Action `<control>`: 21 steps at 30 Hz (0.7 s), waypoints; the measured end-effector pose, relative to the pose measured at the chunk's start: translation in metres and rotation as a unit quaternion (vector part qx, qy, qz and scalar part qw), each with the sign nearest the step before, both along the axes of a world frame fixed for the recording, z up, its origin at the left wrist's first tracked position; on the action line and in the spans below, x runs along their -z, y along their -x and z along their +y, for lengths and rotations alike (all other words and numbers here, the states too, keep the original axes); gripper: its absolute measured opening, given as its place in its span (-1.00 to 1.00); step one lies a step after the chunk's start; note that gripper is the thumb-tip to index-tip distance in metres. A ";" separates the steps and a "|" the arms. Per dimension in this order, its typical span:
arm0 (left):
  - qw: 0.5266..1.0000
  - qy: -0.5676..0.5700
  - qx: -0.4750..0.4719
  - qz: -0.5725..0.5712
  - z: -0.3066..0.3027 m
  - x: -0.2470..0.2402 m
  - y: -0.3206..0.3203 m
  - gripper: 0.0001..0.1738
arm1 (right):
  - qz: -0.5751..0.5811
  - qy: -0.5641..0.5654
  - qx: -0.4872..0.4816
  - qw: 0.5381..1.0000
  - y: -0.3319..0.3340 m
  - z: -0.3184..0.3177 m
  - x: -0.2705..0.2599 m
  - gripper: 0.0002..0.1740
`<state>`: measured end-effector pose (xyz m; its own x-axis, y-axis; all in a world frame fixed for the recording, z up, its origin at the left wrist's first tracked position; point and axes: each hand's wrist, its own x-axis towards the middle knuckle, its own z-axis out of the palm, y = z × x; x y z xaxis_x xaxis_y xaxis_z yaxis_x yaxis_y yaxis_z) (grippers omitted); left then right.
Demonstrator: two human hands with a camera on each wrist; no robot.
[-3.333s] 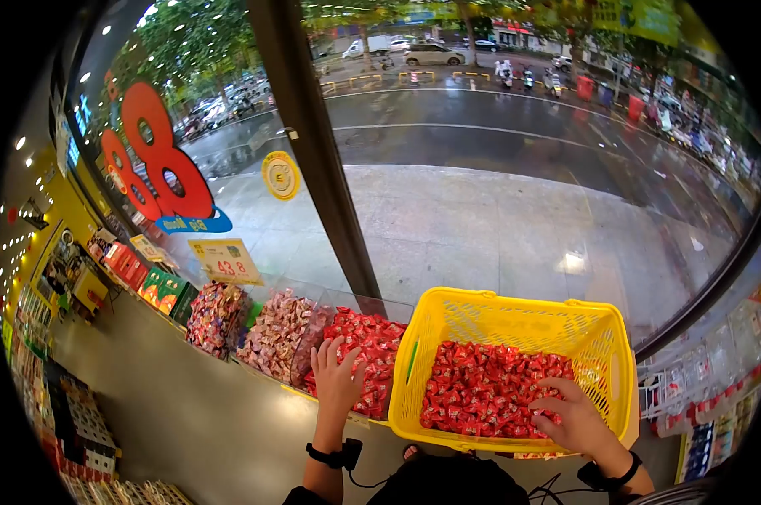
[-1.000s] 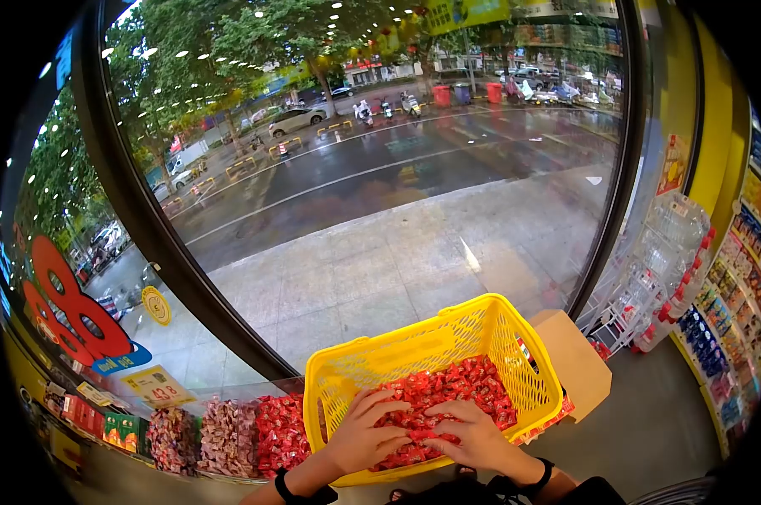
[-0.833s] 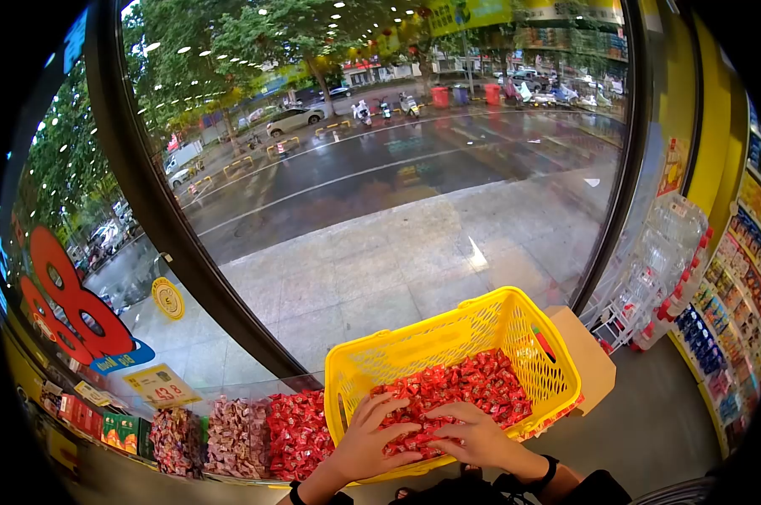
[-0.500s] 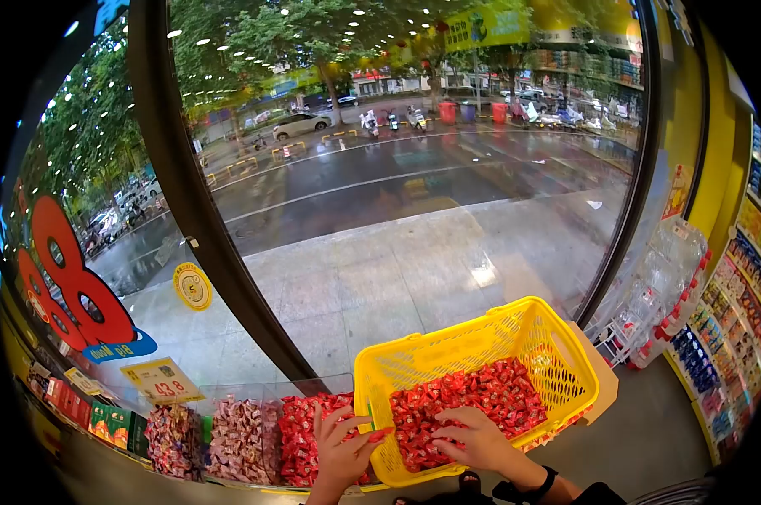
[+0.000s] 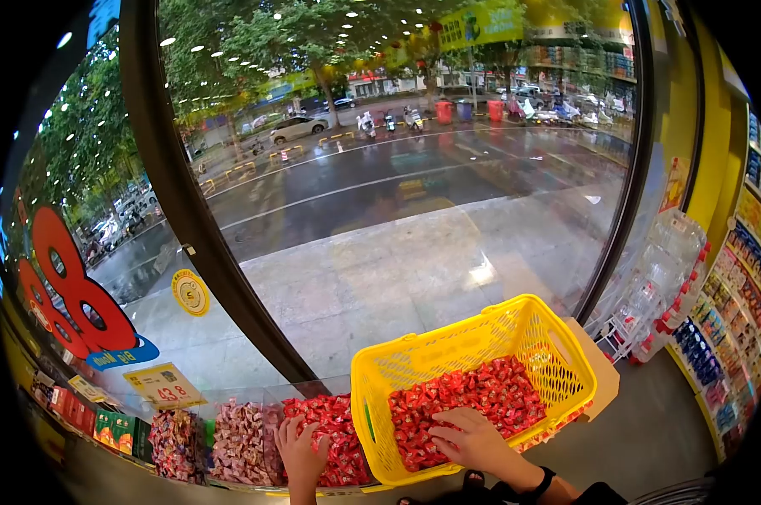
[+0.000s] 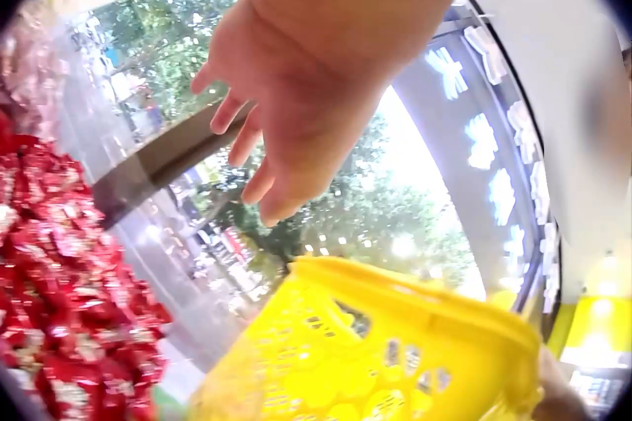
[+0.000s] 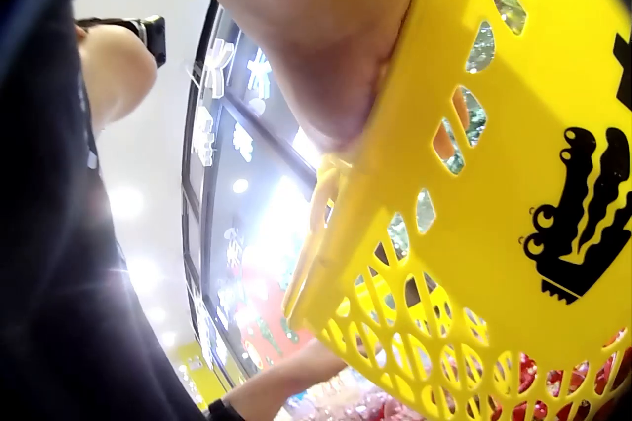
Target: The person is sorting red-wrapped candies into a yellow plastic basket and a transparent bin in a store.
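Note:
A yellow plastic basket point(image 5: 448, 337) with perforated walls stands before the window. Red-wrapped candies point(image 5: 490, 387) cover its bottom. My right hand point(image 5: 473, 439) reaches in over the near rim, fingers loosely bent just above the candies. In the right wrist view the basket wall point(image 7: 533, 76) hides those fingers. Left of the basket, my left hand point(image 5: 303, 454) hovers at a bin of similar red-wrapped candies point(image 5: 344, 438). Its fingers are spread with nothing between them, as the left wrist view of the hand point(image 6: 286, 115) also shows.
Bins of pink-wrapped candies point(image 5: 244, 442) and mixed candies point(image 5: 177, 442) continue to the left, below a price sign point(image 5: 164, 385). A cardboard flap point(image 5: 599, 379) juts out right of the basket. Bottled water point(image 5: 671, 261) and stocked shelves point(image 5: 726, 311) stand farther right.
My left hand has moved left from over the basket to the candy bin. A red candy showed at its fingertips half a second ago and is gone from them now. The right hand stays in the basket.

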<state>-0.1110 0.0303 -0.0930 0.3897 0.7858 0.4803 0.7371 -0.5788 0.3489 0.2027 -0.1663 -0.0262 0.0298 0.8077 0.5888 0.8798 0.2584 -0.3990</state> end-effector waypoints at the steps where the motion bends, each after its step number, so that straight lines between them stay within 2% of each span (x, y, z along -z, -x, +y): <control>1: 1.000 -0.002 0.020 -0.020 -0.004 -0.023 -0.009 -0.61 | -0.006 -0.005 -0.005 1.000 -0.003 -0.002 -0.004 -0.78; 6: 0.986 -0.003 0.163 -0.026 -0.043 -0.134 -0.079 -0.54 | -0.045 -0.024 0.016 0.999 -0.037 -0.024 -0.034 -0.73; 10: 0.946 -0.058 0.319 0.015 -0.063 -0.181 -0.153 -0.52 | -0.053 -0.032 0.062 0.996 -0.085 -0.051 -0.036 -0.70; 13: 0.910 -0.086 0.403 0.042 -0.072 -0.203 -0.219 -0.55 | -0.059 -0.030 0.093 0.993 -0.123 -0.074 -0.038 -0.72; 14: 0.897 -0.100 0.427 0.056 -0.073 -0.204 -0.241 -0.57 | -0.055 -0.032 0.106 0.992 -0.134 -0.079 -0.036 -0.72; 17: 0.867 -0.026 0.495 0.058 -0.064 -0.182 -0.312 -0.58 | -0.047 -0.041 0.140 0.988 -0.161 -0.094 -0.030 -0.75; 21: 0.835 0.093 0.526 0.134 -0.050 -0.084 -0.390 -0.59 | -0.033 -0.023 0.140 0.989 -0.174 -0.101 -0.008 -0.76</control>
<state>0.2790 -0.0199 -0.0087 0.9847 -0.0078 0.1740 -0.0794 -0.9092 0.4088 0.3768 -0.2673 -0.0178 0.2077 0.7460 0.6328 0.9435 0.0180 -0.3309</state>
